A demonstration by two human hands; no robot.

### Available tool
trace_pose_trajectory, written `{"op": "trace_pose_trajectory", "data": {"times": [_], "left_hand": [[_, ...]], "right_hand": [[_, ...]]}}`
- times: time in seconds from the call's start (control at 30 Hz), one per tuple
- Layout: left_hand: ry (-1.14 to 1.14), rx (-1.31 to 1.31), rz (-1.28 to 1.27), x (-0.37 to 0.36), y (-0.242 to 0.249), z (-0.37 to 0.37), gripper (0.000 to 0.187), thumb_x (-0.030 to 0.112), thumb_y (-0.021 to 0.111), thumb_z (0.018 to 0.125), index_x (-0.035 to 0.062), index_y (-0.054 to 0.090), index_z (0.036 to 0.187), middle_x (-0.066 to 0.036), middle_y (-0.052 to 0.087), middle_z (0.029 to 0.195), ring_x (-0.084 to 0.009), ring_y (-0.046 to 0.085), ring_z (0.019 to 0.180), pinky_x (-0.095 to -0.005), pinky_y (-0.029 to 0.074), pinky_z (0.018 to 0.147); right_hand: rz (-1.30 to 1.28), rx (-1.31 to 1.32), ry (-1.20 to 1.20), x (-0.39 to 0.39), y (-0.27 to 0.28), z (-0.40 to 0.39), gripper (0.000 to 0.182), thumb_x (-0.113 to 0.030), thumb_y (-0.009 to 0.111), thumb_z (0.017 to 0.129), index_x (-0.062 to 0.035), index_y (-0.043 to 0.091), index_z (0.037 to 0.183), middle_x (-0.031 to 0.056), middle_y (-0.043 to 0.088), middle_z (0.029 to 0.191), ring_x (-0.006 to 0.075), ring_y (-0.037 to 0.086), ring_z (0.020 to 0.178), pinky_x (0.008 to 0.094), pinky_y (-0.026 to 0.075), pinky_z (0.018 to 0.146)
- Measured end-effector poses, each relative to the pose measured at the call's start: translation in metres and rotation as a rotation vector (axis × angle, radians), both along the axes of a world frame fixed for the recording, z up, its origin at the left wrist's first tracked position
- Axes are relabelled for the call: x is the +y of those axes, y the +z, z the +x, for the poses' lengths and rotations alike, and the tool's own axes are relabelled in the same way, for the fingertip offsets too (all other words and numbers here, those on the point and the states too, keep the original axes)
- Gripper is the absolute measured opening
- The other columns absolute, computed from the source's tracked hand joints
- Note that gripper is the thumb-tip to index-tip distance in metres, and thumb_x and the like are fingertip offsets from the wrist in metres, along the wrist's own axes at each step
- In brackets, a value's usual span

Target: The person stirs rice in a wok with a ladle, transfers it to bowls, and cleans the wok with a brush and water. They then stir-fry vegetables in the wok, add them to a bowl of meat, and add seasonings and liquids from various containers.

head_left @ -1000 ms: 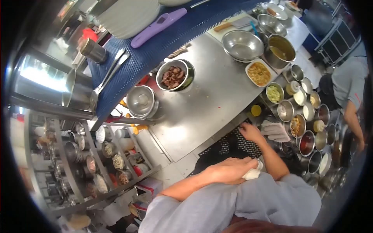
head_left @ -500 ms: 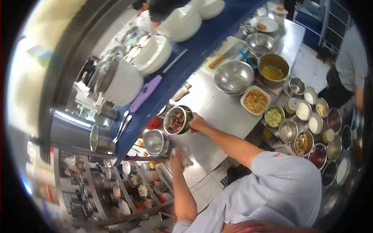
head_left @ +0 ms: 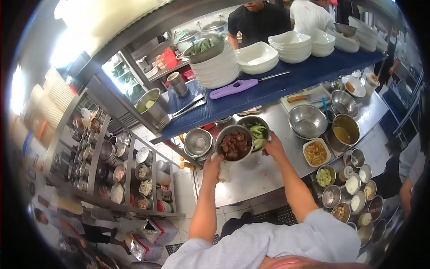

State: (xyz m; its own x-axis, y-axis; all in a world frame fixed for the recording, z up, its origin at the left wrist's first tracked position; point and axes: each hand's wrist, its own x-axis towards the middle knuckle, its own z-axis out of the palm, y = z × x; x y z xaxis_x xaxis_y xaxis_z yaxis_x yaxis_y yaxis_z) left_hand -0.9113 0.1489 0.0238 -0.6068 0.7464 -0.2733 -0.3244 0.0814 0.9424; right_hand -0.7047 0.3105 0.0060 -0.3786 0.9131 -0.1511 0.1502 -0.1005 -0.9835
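Note:
My left hand (head_left: 212, 168) is closed on the near left rim of a metal bowl of reddish-brown meat pieces (head_left: 234, 146). A whitish cloth (head_left: 224, 172) shows beside those fingers, below the bowl. My right hand (head_left: 273, 147) grips the right rim of a second metal bowl, which contains cut green vegetables (head_left: 258, 136). The meat bowl overlaps the left part of the vegetable bowl in this view. Both are over the steel counter (head_left: 251, 181). Stacked metal bowls (head_left: 198, 142) stand just left of the meat bowl.
Above the counter runs a blue shelf (head_left: 179, 120) with white dishes (head_left: 256, 58) and a purple lighter (head_left: 234, 88). A steel bowl (head_left: 307, 120), a pot of yellowish liquid (head_left: 345, 130) and a dish of noodle-like food (head_left: 316, 152) are at right. A person (head_left: 260, 24) stands beyond the shelf.
The view has turned and levelled. My left hand, earlier apart with the whitish cloth, now holds the meat bowl's rim. The meat and vegetable bowls are less overlapped, showing more greens.

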Motion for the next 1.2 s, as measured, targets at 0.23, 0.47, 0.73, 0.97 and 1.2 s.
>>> {"op": "trace_pose_trajectory", "data": {"times": [0.23, 0.47, 0.73, 0.97, 1.2], "left_hand": [[0.058, -0.067, -0.191, -0.104, -0.086, -0.015, 0.023, 0.014, 0.061, 0.083, -0.0021, 0.06, 0.1, -0.008, 0.061, 0.085, -0.019, 0.058, 0.072, -0.0347, 0.049, 0.063], [-0.777, -0.465, -0.28, -0.137, -0.136, -0.001, 0.059, 0.038, 0.055, 0.095, 0.0052, 0.035, 0.139, -0.016, 0.054, 0.124, -0.0245, 0.059, 0.108, -0.036, 0.051, 0.09], [-1.767, -0.126, -0.256, -0.154, -0.141, 0.054, 0.06, 0.028, 0.06, 0.09, 0.0047, 0.037, 0.14, -0.01, 0.052, 0.129, -0.0179, 0.053, 0.113, -0.0302, 0.044, 0.094], [-1.702, -0.087, -0.605, -0.19, -0.157, 0.093, 0.05, 0.015, 0.06, 0.083, 0.0007, 0.047, 0.129, -0.012, 0.061, 0.11, -0.0188, 0.06, 0.096, -0.0311, 0.05, 0.079], [-1.868, 0.255, -0.461, -0.181, -0.168, 0.095, 0.042, 0.015, 0.062, 0.082, 0.0001, 0.052, 0.12, -0.015, 0.062, 0.111, -0.0265, 0.06, 0.1, -0.0345, 0.046, 0.085]], "right_hand": [[-0.278, 0.236, -0.241, -0.115, -0.047, 0.079, 0.05, -0.003, 0.05, 0.083, 0.0016, 0.038, 0.131, 0.0121, 0.06, 0.067, 0.0188, 0.055, 0.04, 0.0294, 0.043, 0.035], [-0.303, 0.131, -0.396, -0.274, -0.083, 0.113, 0.042, 0.0, 0.05, 0.078, 0.0012, 0.049, 0.12, 0.0112, 0.059, 0.059, 0.0177, 0.057, 0.04, 0.0266, 0.043, 0.033], [-0.356, 0.001, -0.546, -0.434, -0.066, 0.118, 0.04, -0.008, 0.054, 0.087, -0.0006, 0.05, 0.125, 0.0091, 0.062, 0.062, 0.0149, 0.059, 0.044, 0.0245, 0.046, 0.038], [-0.47, 0.6, -1.572, -0.55, -0.214, 0.124, 0.059, -0.044, 0.053, 0.093, -0.0029, 0.041, 0.134, 0.0208, 0.067, 0.089, 0.0271, 0.068, 0.07, 0.0365, 0.055, 0.059], [-0.572, 1.02, -1.954, -0.628, -0.247, 0.095, 0.058, -0.041, 0.052, 0.094, -0.004, 0.037, 0.136, 0.0224, 0.063, 0.112, 0.0351, 0.065, 0.097, 0.0453, 0.052, 0.084]]}}
